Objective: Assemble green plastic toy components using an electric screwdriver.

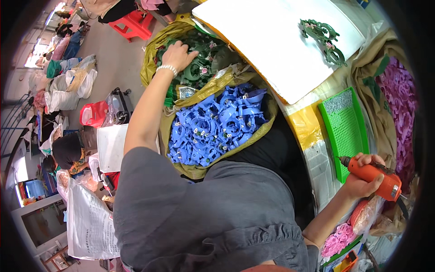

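Observation:
My left hand (178, 56), a beaded bracelet at its wrist, reaches into a yellow woven sack (149, 63) of dark green plastic pieces (199, 70). Its thumb stands apart from the bent fingers, whose tips are out of sight. At the right, my right hand (360, 183) is wrapped round an orange electric screwdriver (385, 185), with its dark front end toward the green tray (337, 170). Several joined dark green pieces (327, 44) with small pink parts lie on the white board (267, 50).
Against my lap sits a second sack (268, 129) full of blue curved plastic pieces (204, 131). Pink pieces (398, 99) fill a sack at the far right; more pink pieces (337, 240) lie below. A red stool (131, 26) stands beyond. Another person (72, 154) is at the left.

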The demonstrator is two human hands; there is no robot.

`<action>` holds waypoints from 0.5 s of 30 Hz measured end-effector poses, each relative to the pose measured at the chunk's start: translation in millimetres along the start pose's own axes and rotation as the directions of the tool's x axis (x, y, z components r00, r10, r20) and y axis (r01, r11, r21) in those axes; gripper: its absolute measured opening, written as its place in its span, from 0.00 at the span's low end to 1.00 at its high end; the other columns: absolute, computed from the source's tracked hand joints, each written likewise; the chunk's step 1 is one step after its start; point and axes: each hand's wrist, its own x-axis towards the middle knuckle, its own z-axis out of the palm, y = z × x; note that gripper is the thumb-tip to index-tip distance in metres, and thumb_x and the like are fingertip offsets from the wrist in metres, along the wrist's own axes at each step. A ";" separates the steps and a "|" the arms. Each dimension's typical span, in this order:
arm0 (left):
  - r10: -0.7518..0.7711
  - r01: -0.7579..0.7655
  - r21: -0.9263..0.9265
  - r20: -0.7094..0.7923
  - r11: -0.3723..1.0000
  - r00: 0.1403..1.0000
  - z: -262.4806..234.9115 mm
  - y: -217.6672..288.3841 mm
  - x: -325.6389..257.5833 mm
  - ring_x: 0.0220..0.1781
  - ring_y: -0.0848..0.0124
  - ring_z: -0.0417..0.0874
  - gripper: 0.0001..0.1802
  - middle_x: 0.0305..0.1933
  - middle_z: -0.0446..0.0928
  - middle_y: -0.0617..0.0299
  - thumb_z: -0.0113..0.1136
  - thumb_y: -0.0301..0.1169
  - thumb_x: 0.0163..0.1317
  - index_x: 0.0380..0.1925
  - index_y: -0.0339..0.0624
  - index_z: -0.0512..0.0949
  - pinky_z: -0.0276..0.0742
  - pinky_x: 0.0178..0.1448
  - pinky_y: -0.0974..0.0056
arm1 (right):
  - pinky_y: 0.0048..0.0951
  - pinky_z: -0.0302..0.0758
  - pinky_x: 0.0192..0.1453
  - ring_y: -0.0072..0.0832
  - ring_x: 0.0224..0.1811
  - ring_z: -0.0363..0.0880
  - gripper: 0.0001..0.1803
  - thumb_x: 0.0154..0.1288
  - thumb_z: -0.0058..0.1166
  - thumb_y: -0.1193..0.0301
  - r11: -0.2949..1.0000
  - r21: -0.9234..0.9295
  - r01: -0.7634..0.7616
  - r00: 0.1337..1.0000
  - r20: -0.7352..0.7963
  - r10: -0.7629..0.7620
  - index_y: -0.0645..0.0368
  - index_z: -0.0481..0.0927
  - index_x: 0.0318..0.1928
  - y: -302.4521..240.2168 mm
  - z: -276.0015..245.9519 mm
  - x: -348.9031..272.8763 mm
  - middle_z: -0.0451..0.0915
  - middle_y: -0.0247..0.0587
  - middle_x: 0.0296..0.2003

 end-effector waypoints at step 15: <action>0.062 -0.022 0.267 -0.142 0.963 0.988 -47.9 56.8 -11.3 0.36 0.56 0.78 0.14 0.30 0.78 0.56 0.56 0.42 0.56 0.34 0.43 0.77 0.66 0.48 0.46 | 0.31 0.69 0.34 0.27 0.26 0.68 0.26 0.57 0.51 0.50 0.996 -0.033 0.082 0.997 -0.012 -0.082 0.62 0.69 0.43 -10.5 11.9 5.5 0.72 0.39 0.27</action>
